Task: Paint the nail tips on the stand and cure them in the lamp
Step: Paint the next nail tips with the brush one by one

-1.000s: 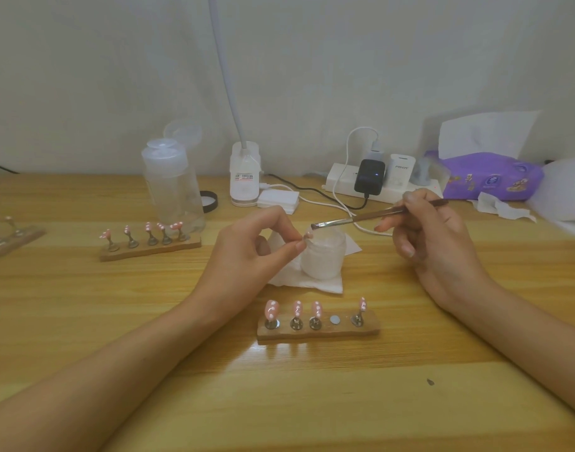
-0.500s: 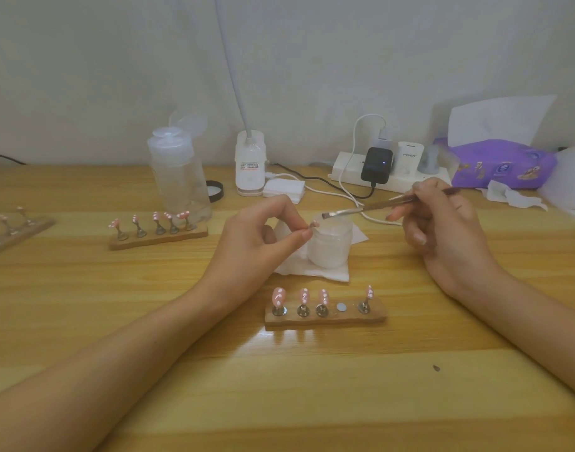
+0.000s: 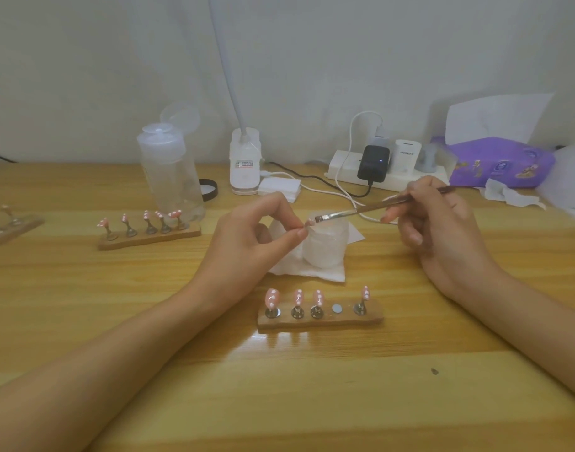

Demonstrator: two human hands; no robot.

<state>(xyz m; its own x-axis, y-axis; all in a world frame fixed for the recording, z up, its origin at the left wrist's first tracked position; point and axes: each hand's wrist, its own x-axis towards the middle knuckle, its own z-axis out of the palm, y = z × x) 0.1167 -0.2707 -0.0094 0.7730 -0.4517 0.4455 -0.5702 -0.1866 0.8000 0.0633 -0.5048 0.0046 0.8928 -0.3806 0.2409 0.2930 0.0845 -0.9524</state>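
My left hand (image 3: 253, 243) pinches a small pink nail tip (image 3: 309, 222) between thumb and forefinger, above a frosted white jar (image 3: 326, 246). My right hand (image 3: 439, 230) grips a thin brown brush (image 3: 377, 208); its bristles touch the held tip. A wooden stand (image 3: 320, 316) sits in front of the jar, carrying several pink tips with white dots and one bare magnet spot. A second wooden stand (image 3: 149, 234) with several pink tips lies further left. The white lamp (image 3: 245, 164) stands at the back by the wall.
A clear plastic bottle (image 3: 170, 174) with its cap flipped open stands behind the left stand. A white tissue (image 3: 312, 269) lies under the jar. A power strip (image 3: 387, 174) with chargers and cables, and a purple tissue pack (image 3: 501, 161), line the back right. Another stand (image 3: 5, 223) is at the far left.
The view has shifted slightly, so everything sits a little lower and to the right. Both hands keep their hold, with the brush staying at the pinched nail tip.
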